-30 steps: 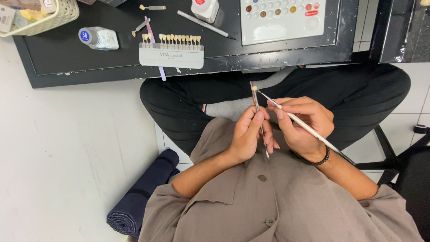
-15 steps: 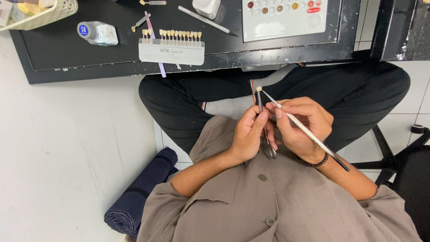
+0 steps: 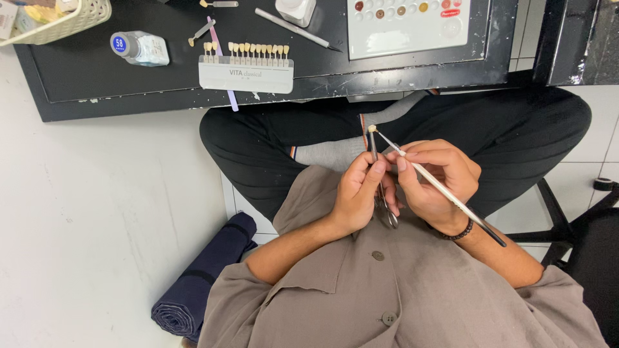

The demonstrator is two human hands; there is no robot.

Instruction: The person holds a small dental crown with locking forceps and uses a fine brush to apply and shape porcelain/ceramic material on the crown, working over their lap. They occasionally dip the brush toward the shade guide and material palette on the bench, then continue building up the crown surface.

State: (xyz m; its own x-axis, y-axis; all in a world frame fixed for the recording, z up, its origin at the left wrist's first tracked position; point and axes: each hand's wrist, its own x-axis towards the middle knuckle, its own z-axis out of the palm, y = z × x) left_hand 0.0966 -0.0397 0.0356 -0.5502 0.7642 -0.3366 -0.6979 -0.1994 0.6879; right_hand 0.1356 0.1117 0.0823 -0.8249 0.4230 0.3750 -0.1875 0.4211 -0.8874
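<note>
My left hand (image 3: 358, 196) closes its fingers on slim metal forceps (image 3: 377, 171), whose tips pinch a tiny tooth crown (image 3: 372, 128) above my lap. My right hand (image 3: 438, 180) grips a fine brush (image 3: 445, 192), bristles touching the crown. It looks light, hard and brittle; I judge it best clamped at its base.

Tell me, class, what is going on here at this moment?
A seated person works over their lap. The left hand holds metal forceps upright, with a small tooth-coloured piece at the tip. The right hand holds a thin brush, its tip touching that piece. On the black table ahead lie a shade guide, a small bottle and a palette.
</note>
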